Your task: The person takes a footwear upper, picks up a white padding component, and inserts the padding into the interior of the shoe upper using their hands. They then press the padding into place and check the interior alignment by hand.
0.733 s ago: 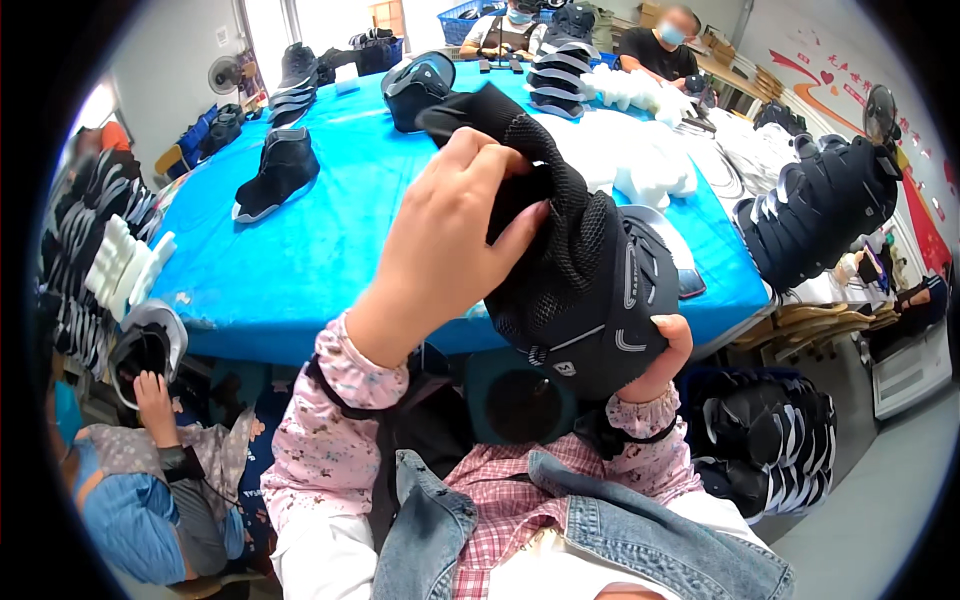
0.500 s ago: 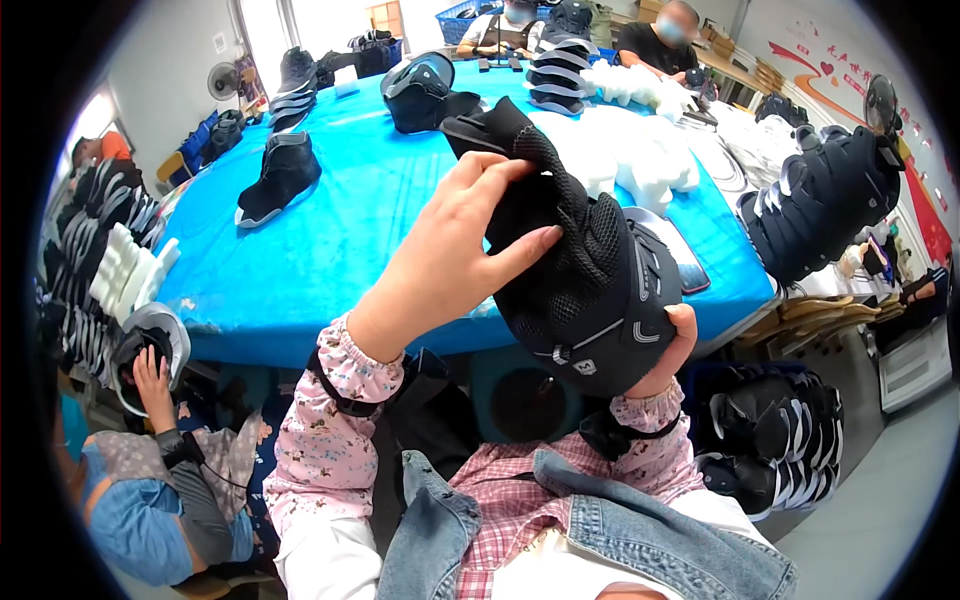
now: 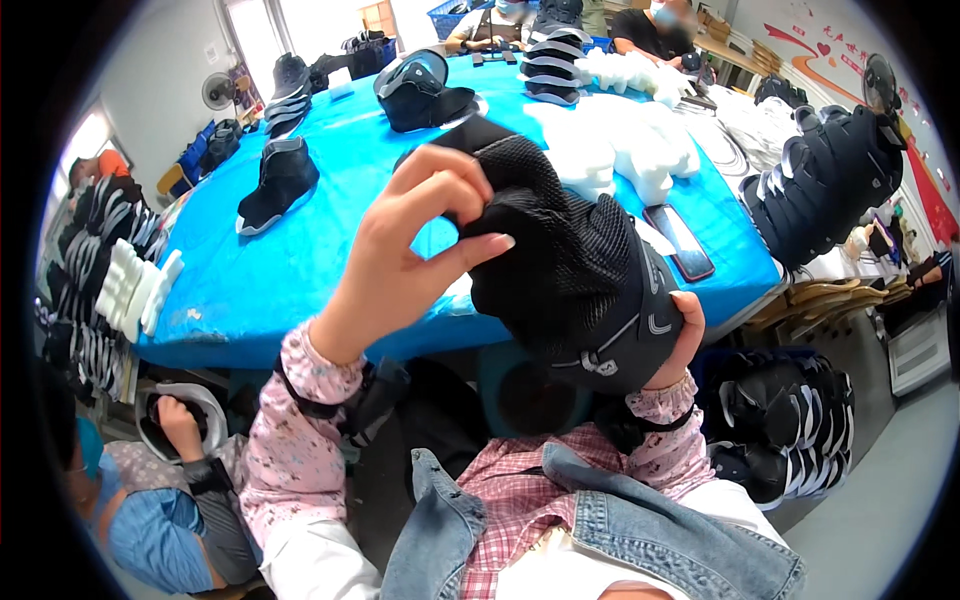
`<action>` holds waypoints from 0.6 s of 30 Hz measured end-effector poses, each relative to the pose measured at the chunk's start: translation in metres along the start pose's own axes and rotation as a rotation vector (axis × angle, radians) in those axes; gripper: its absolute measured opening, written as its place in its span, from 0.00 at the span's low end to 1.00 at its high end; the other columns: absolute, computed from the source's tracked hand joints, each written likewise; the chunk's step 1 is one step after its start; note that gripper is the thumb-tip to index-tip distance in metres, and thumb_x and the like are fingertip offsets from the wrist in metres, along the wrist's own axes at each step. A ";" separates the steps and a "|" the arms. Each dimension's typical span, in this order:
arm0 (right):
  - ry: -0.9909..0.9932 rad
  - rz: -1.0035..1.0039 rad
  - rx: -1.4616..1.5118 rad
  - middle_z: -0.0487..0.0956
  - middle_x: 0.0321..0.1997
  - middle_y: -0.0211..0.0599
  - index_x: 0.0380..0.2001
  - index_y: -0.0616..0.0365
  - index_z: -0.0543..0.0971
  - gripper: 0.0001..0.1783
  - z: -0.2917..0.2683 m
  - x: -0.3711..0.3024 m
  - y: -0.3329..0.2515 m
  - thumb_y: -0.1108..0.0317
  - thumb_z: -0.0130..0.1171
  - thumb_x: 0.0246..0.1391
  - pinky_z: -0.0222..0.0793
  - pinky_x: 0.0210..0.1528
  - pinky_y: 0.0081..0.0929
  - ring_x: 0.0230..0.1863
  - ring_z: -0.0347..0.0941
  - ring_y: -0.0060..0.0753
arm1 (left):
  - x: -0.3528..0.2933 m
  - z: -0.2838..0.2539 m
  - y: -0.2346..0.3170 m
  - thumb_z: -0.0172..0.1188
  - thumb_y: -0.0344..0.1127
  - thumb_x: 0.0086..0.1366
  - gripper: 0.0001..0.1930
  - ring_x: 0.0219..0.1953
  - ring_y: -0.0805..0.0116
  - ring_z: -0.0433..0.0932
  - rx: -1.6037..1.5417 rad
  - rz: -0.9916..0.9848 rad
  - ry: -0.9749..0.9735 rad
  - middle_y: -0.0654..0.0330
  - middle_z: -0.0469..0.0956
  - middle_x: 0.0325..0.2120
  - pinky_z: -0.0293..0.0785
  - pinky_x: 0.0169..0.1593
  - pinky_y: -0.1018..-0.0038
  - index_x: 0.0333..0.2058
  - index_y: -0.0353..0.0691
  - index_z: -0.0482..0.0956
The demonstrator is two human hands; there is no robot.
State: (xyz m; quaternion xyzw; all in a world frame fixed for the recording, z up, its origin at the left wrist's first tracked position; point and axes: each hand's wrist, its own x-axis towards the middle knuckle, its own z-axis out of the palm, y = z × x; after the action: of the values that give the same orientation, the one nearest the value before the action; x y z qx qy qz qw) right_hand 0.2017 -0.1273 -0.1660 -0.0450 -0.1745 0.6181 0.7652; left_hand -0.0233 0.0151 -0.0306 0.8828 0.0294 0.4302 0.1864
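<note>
I hold a black mesh shoe upper (image 3: 570, 275) up in front of my chest, over the near edge of a blue table (image 3: 260, 270). My left hand (image 3: 400, 260) pinches the mesh collar at the top between thumb and fingers. My right hand (image 3: 680, 335) grips the shoe from below and behind, mostly hidden, with the fingers showing at its right side. The toe with grey trim points down and right.
On the table lie a black phone (image 3: 680, 240), white foam pieces (image 3: 620, 150) and other black shoes (image 3: 280, 185) (image 3: 425, 95). Stacks of black shoes stand at the right (image 3: 820, 185) and lower right (image 3: 790, 420). A seated person (image 3: 160, 490) works at my left; other people sit at the far end.
My left hand has shifted its grip on the mesh collar, with thumb and forefinger now pinching the opening. The shoe has tilted slightly and stays in front of me.
</note>
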 end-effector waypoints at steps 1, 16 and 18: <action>0.004 -0.009 0.005 0.67 0.55 0.54 0.55 0.69 0.61 0.33 -0.004 0.000 -0.001 0.57 0.40 0.49 0.62 0.57 0.42 0.54 0.66 0.50 | -0.007 0.004 0.001 0.66 0.24 0.46 0.14 0.33 0.71 0.69 -0.005 0.003 -0.009 0.59 0.70 0.33 0.67 0.37 0.77 0.24 0.37 0.67; 0.024 -0.060 -0.315 0.74 0.47 0.52 0.49 0.71 0.67 0.30 0.000 -0.008 -0.022 0.61 0.42 0.43 0.71 0.47 0.36 0.42 0.74 0.46 | -0.012 -0.009 -0.002 0.44 0.45 0.67 0.20 0.37 0.79 0.70 -0.725 -0.892 -0.157 0.64 0.74 0.36 0.64 0.46 0.80 0.42 0.33 0.74; 0.016 0.037 -0.252 0.75 0.43 0.54 0.41 0.74 0.70 0.26 -0.004 -0.008 -0.019 0.63 0.41 0.44 0.73 0.43 0.34 0.38 0.75 0.46 | -0.010 -0.019 -0.007 0.47 0.43 0.66 0.17 0.40 0.79 0.70 -0.832 -0.706 -0.242 0.65 0.74 0.36 0.65 0.48 0.81 0.41 0.34 0.74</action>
State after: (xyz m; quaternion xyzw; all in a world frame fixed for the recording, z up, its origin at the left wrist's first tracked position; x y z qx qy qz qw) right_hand 0.2190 -0.1388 -0.1665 -0.1488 -0.2437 0.6051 0.7432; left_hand -0.0437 0.0256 -0.0301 0.7145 0.1293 0.2128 0.6538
